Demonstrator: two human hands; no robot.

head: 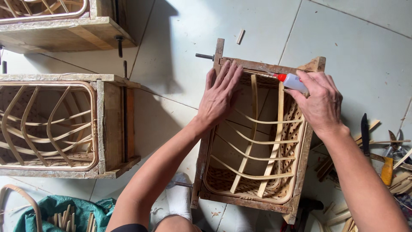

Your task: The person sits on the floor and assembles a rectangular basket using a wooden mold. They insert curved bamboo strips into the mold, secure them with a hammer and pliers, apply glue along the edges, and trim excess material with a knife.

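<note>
— What's in your right hand (pixel 321 105)?

— A small white glue bottle (pixel 295 81) with a red tip, lying nearly level, tip pointing left at the basket's far rim.

— And the basket?

— A woven bamboo basket (pixel 257 141), open side up, clamped inside a worn wooden frame (pixel 249 202) on the tiled floor. Curved strips cross two long slats. My left hand (pixel 219 96) lies flat on its far left corner.

second wooden mould (pixel 112 124) (basket inside), pliers (pixel 392 151), green cloth (pixel 47 206)

A pale tiled floor (pixel 356 51) carries a wooden mould frame (pixel 300 172) mid-floor, another frame (pixel 112 129) at its left edge, cutting tools (pixel 388 165) right, and a green cloth (pixel 47 210) at the lower-left corner.
</note>
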